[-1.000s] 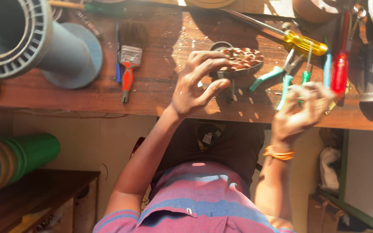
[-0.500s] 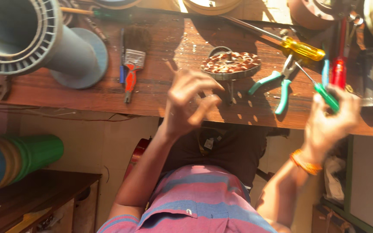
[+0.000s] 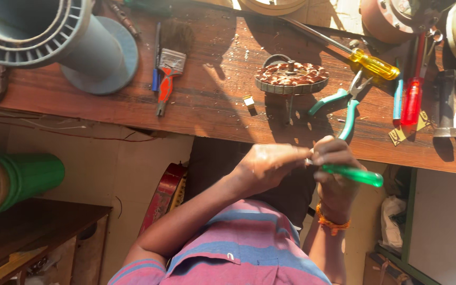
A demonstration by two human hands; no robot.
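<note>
Right hand (image 3: 333, 161) fisted around green translucent-handled screwdriver (image 3: 352, 175), held off the wooden counter (image 3: 207, 100). Left hand (image 3: 267, 164) pinches its tip, at 9 o'clock. Copper-wound round stator (image 3: 291, 77) at 12.

hands (image 3: 302, 166) grip green screwdriver (image 3: 352, 175)

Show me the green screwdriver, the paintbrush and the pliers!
Green screwdriver (image 3: 357, 176), head view, on its clear green handle.
Paintbrush (image 3: 171, 59), head view, on its metal band.
Pliers (image 3: 348, 110), head view, on one teal handle.
</note>
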